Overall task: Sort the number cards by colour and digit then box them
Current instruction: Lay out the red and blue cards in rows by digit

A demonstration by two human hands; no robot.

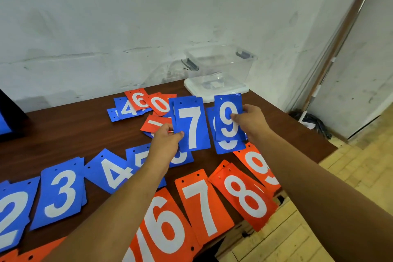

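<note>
**Blue 7 and blue 9 held up mid-sort, box waiting at the back**

The table (63,134) fills the lower left and middle of the frame and carries everything. Across its near part the sorted cards lie in two fanned rows: blue 2 (10,215), 3 (60,193), 4 (112,172) and 5 (138,159) to the left, and orange 6 (163,225), 7 (202,204), 8 (244,200) and 9 (259,166) below and to the right, some overhanging the table edge. Laid out by colour and in rising order, the rows read as slots for each new card.

The clear box (221,66) sits in the upper middle against the wall, on what looks like its own lid, and holds no cards, so boxing has not begun. Just left of it lies the unsorted pile (146,108), mixed blue and orange cards overlapping.

In the centre, the left hand (164,140) pinches a blue 7 (192,125) by its left edge (more blue edges show behind it, so probably a small stack). The right hand (251,121) grips a blue 9 (228,119) by its right edge, thumb on the face; another blue 9 shows just below, held or lying I cannot tell. Both face the camera, likely for reading the digit.

The forearms cover part of the blue row, hiding where the 6 to 9 slots sit.
</note>
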